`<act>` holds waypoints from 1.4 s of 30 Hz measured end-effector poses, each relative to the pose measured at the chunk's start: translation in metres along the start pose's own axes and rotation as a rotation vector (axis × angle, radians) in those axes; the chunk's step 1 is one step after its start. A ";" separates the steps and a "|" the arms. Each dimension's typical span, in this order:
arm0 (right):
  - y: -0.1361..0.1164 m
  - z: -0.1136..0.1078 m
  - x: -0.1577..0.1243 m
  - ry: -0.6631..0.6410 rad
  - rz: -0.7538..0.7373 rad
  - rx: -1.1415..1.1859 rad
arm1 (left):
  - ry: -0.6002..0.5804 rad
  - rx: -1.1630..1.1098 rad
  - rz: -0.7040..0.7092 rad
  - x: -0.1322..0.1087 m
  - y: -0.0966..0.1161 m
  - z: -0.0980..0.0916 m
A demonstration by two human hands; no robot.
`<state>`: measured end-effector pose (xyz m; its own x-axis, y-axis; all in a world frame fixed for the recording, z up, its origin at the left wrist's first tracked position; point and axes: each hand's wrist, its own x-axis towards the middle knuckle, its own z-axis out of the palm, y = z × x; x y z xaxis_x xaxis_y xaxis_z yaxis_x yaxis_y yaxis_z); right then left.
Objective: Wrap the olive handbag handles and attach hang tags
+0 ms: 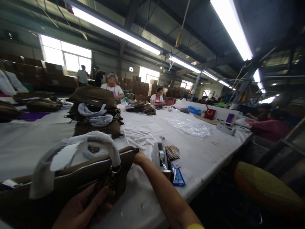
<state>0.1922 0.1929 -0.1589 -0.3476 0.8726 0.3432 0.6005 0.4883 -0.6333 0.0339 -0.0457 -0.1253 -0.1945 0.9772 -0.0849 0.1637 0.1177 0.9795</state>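
An olive-brown handbag (71, 178) stands on the white table right in front of me, its handle (78, 143) wrapped in white paper. My left hand (82, 208) grips the bag's near side from below, fingers curled round its edge by the metal ring (115, 169). My right hand (138, 156) reaches behind the bag's far end at the zipper; the bag hides its fingers. A tape dispenser (161, 159) sits just right of that wrist.
A stack of olive bags (95, 111) with paper-wrapped handles stands behind. White paper strips (139, 136), brown tags (172, 152), a blue packet (177, 178) and clear plastic bags (190, 127) lie on the table (214, 149). Other people work at the far side and right edge.
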 end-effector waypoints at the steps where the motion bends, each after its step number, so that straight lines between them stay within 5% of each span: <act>1: -0.002 -0.004 -0.001 0.001 0.003 0.021 | -0.009 -0.007 0.007 0.000 0.001 0.000; 4: -0.010 -0.023 0.000 0.152 0.036 0.108 | -0.005 -0.028 0.014 -0.002 0.008 0.002; 8: -0.027 -0.070 -0.010 0.535 0.095 0.280 | 0.035 -0.100 0.011 -0.006 0.019 0.004; 12: -0.044 -0.123 -0.066 0.668 0.056 0.458 | 0.010 -0.221 -0.053 -0.001 0.018 0.002; 14: -0.049 -0.145 -0.108 0.607 0.063 0.531 | -0.030 -0.302 -0.109 0.004 0.014 0.001; 18: -0.062 -0.167 -0.179 -0.116 0.165 0.737 | -0.022 -0.442 -0.115 0.005 0.015 0.007; 20: -0.072 -0.163 -0.194 -0.311 0.152 0.565 | 0.007 -0.458 -0.105 0.000 0.019 0.013; 21: -0.077 -0.158 -0.197 -0.309 0.123 0.453 | 0.018 -0.423 -0.083 -0.003 0.021 0.016; 25: -0.086 -0.122 -0.199 0.006 0.042 0.203 | 0.114 -0.050 0.098 -0.010 0.015 0.025; 29: -0.083 -0.079 -0.218 0.274 0.270 0.609 | 0.211 0.271 0.147 -0.005 0.000 0.025; 33: -0.083 -0.038 -0.251 0.255 0.443 1.278 | 0.290 0.360 0.183 0.002 -0.004 0.025; 38: -0.064 -0.026 -0.261 0.255 0.685 1.097 | 0.191 0.324 0.211 -0.003 0.007 0.015; 42: -0.047 -0.045 -0.238 0.129 0.606 0.973 | 0.041 0.112 0.078 -0.013 0.026 0.006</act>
<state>0.2791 -0.0372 -0.1799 -0.0819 0.9824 -0.1677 -0.1852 -0.1803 -0.9660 0.0464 -0.0538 -0.0996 -0.2159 0.9764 0.0009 0.2862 0.0624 0.9562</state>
